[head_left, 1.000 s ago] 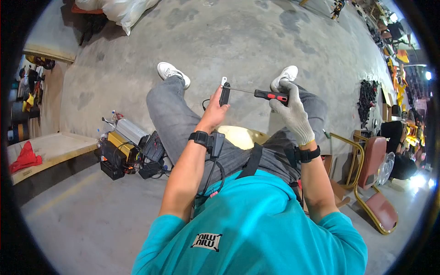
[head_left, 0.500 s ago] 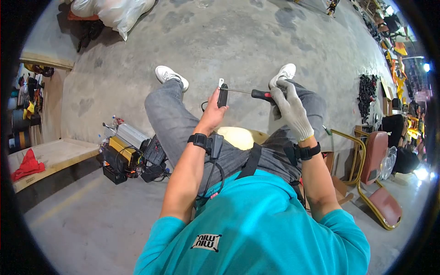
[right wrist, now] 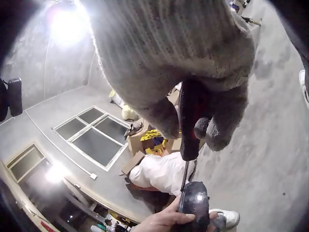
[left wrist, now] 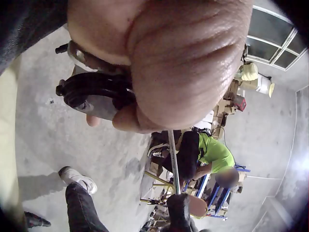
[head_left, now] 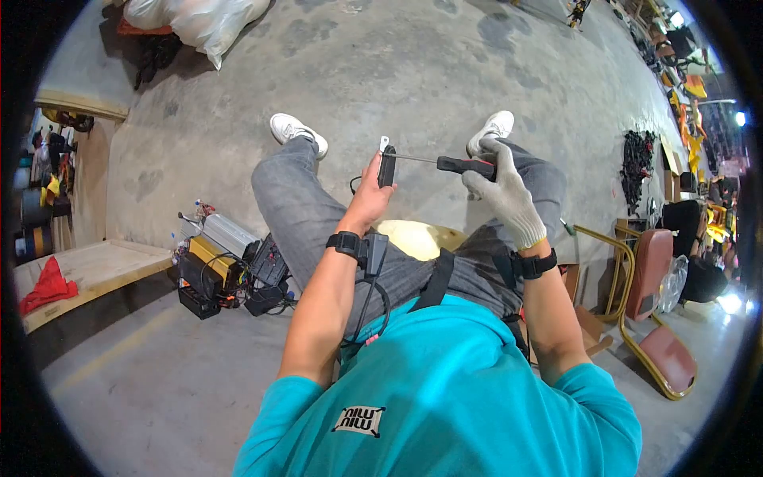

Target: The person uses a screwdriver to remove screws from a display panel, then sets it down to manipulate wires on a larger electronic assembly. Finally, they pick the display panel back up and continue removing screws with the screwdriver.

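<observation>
In the head view my bare left hand (head_left: 371, 195) grips a black oblong part (head_left: 387, 165) with a pale metal tab (head_left: 384, 143) at its far end. In the left wrist view this black part (left wrist: 94, 96) shows a rounded, shiny casing, partly hidden behind the hand. My right hand (head_left: 509, 193), in a pale knitted glove, holds a screwdriver (head_left: 461, 165) by its black and red handle, thumb on one side and fingers on the other. The metal shaft (left wrist: 174, 162) points left, its tip right at the side of the black part near the tab.
Beside my left leg sit a yellow and silver machine (head_left: 214, 244) and cables. A wooden bench (head_left: 119, 258) bears a red cloth (head_left: 49, 288). On the right lies a chair (head_left: 648, 274). A person in a bright green shirt (left wrist: 212, 152) bends over in the left wrist view.
The fingers of my right hand straightened along the screwdriver handle half a second ago and are now curled round it again. My left hand and the black part have barely moved.
</observation>
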Demonstrator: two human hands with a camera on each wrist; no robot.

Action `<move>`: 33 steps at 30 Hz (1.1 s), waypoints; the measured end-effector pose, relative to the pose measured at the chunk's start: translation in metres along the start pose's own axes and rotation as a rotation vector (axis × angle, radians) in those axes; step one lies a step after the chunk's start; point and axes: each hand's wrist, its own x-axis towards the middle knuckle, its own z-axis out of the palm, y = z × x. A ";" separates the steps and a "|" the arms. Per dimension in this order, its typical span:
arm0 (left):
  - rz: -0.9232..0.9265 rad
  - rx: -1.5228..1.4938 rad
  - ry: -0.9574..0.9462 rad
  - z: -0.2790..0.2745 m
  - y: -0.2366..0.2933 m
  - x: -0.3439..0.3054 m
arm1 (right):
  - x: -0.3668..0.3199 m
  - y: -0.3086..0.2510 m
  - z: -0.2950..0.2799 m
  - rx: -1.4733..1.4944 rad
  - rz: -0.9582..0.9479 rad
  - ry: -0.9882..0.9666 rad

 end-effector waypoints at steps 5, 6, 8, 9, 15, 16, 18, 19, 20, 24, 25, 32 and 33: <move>-0.019 -0.064 -0.013 0.000 0.010 -0.005 | 0.004 -0.006 -0.009 0.105 0.144 -0.068; -0.023 -0.117 -0.015 0.000 0.010 -0.005 | 0.005 -0.010 -0.011 0.166 0.291 -0.106; -0.011 -0.084 -0.010 0.000 0.001 -0.001 | 0.005 -0.010 -0.007 0.161 0.258 -0.088; -0.003 -0.050 -0.009 0.000 -0.002 0.000 | 0.004 -0.008 -0.005 0.156 0.230 -0.068; -0.022 -0.097 -0.045 0.000 0.002 -0.001 | 0.003 -0.003 -0.003 0.195 0.159 -0.070; -0.019 -0.101 -0.036 0.000 0.003 -0.001 | 0.005 -0.002 -0.005 0.192 0.152 -0.077; 0.014 -0.089 -0.030 0.001 0.002 -0.002 | 0.006 -0.001 -0.008 0.240 0.263 -0.098; 0.016 -0.095 -0.015 0.001 0.000 -0.001 | 0.006 -0.003 -0.006 0.235 0.255 -0.111; 0.034 -0.078 -0.016 0.001 -0.001 -0.001 | 0.005 -0.006 -0.004 0.188 0.187 -0.093; 0.078 -0.011 0.016 0.003 -0.003 0.001 | 0.002 0.000 0.002 0.118 0.047 -0.042; 0.102 0.025 0.010 0.004 -0.003 0.001 | 0.002 -0.005 0.000 0.123 0.083 -0.057; 0.066 0.013 0.018 0.004 0.008 -0.003 | 0.004 0.002 0.000 0.218 0.164 -0.138; 0.074 0.044 0.011 0.003 0.010 -0.003 | 0.001 -0.005 0.003 0.221 0.146 -0.121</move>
